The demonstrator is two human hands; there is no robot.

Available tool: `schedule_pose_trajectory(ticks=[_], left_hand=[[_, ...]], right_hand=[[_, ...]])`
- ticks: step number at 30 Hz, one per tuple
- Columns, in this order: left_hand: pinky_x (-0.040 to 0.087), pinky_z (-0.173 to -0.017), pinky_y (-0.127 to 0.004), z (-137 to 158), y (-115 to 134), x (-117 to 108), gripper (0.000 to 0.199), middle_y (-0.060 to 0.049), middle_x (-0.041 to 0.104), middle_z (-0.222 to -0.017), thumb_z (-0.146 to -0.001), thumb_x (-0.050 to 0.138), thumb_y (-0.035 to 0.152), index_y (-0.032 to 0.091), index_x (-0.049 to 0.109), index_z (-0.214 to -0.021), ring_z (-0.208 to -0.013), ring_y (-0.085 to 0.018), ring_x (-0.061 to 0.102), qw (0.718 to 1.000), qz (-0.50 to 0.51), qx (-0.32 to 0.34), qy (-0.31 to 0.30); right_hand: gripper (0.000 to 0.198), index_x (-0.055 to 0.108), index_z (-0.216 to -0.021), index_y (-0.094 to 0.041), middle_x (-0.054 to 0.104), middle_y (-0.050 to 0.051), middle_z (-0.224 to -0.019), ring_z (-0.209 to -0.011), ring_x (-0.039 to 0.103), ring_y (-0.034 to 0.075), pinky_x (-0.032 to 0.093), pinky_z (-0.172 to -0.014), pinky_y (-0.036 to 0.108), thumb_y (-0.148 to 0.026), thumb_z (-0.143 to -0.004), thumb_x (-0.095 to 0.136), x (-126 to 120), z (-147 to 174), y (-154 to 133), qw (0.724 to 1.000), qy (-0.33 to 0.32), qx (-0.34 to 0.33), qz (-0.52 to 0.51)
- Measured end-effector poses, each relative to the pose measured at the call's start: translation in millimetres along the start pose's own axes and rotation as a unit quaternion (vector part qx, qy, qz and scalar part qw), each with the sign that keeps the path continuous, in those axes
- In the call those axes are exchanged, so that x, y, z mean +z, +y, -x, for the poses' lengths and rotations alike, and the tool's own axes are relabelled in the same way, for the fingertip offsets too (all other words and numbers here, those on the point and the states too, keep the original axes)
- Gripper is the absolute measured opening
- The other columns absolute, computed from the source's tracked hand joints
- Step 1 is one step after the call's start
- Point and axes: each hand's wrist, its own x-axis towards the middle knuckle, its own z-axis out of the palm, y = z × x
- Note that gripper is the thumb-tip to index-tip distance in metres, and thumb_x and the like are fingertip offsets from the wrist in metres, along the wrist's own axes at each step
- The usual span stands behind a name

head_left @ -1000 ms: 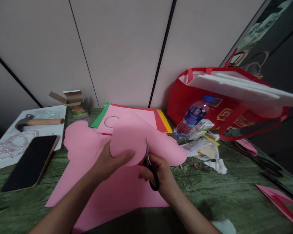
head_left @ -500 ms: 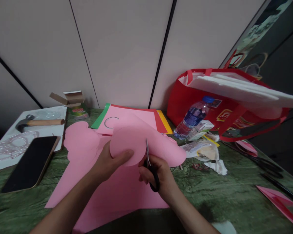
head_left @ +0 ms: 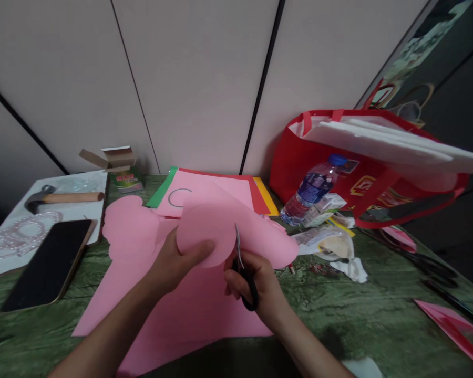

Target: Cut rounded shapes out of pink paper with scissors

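My left hand (head_left: 181, 260) pinches a sheet of pink paper (head_left: 207, 231), thumb on top and fingers hidden beneath. The near edge of that sheet is rounded, and its right part curls outward past my right hand. My right hand (head_left: 252, 278) is wrapped round the black handles of a pair of scissors (head_left: 238, 247). The blades point away from me and lie at the paper, right of the rounded part. Below both hands larger pink sheets (head_left: 205, 310) spread over the green table, with a scalloped pink piece (head_left: 130, 226) to the left.
At left lie a phone (head_left: 49, 265), a hammer (head_left: 71, 198) and a string of clear beads (head_left: 23, 236). Coloured sheets (head_left: 266, 197) are stacked by the wall. To the right stand a water bottle (head_left: 313, 189) and a red bag (head_left: 287, 152), near more scissors (head_left: 429, 265).
Almost nothing differs. Both hands keep their hold, and the pink paper with its curled right part has shifted very slightly.
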Motion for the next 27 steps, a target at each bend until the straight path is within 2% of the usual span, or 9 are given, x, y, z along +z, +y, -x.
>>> schedule_pose_trajectory(ticks=[6, 10, 13, 17, 22, 27], left_hand=[[0.05, -0.062, -0.025, 0, -1, 0, 0.025, -0.004, 0.069, -0.086, -0.072, 0.067, 0.033, 0.017, 0.061, -0.09, -0.08, -0.02, 0.063, 1.0, 0.001, -0.001, 0.023], [0.05, -0.063, -0.028, 2, 0, 8, 0.024, -0.005, 0.069, -0.082, -0.072, 0.065, 0.035, 0.016, 0.061, -0.087, -0.077, -0.021, 0.063, 0.999, 0.01, 0.002, 0.047], [0.05, -0.061, -0.027, 5, 3, 17, 0.02, -0.002, 0.068, -0.075, -0.074, 0.063, 0.036, 0.017, 0.061, -0.08, -0.071, -0.019, 0.063, 0.997, 0.033, 0.008, 0.068], [0.05, -0.05, -0.026, 8, 7, 24, 0.024, -0.001, 0.065, -0.06, -0.074, 0.062, 0.04, 0.016, 0.061, -0.071, -0.056, -0.017, 0.062, 0.998, 0.012, -0.013, 0.054], [0.052, -0.055, -0.027, 7, 11, 18, 0.023, -0.003, 0.07, -0.071, -0.07, 0.067, 0.037, 0.016, 0.062, -0.078, -0.066, -0.02, 0.065, 0.994, -0.068, 0.002, 0.086], [0.054, -0.066, -0.031, 5, 11, 15, 0.031, -0.006, 0.072, -0.087, -0.069, 0.068, 0.037, 0.017, 0.061, -0.092, -0.079, -0.023, 0.066, 0.996, -0.082, -0.003, 0.039]], right_hand=[[0.031, 0.05, -0.06, -0.018, 0.045, -0.008, -0.041, -0.036, 0.045, 0.008, 0.036, -0.036, 0.02, -0.044, -0.065, 0.067, -1, -1, -2, 1.0, -0.003, 0.005, 0.003], [0.033, 0.05, -0.06, -0.019, 0.044, -0.008, -0.04, -0.035, 0.045, 0.008, 0.036, -0.035, 0.021, -0.046, -0.064, 0.068, 0, -1, -1, 1.0, -0.001, 0.015, -0.008], [0.032, 0.049, -0.062, -0.019, 0.044, -0.009, -0.04, -0.035, 0.045, 0.009, 0.036, -0.036, 0.021, -0.044, -0.064, 0.068, 0, 0, 2, 1.0, -0.005, 0.016, -0.016], [0.03, 0.049, -0.062, -0.019, 0.046, -0.008, -0.041, -0.038, 0.048, 0.01, 0.037, -0.038, 0.022, -0.042, -0.067, 0.068, 1, 2, 4, 1.0, -0.016, 0.007, -0.012], [0.028, 0.051, -0.065, -0.019, 0.048, -0.007, -0.045, -0.041, 0.047, 0.01, 0.039, -0.041, 0.024, -0.042, -0.067, 0.067, 1, 0, 5, 1.0, -0.015, 0.003, -0.007], [0.03, 0.05, -0.065, -0.019, 0.047, -0.005, -0.055, -0.048, 0.04, 0.01, 0.033, -0.045, 0.023, -0.038, -0.06, 0.073, -2, -3, 2, 1.0, -0.006, -0.017, -0.002]])
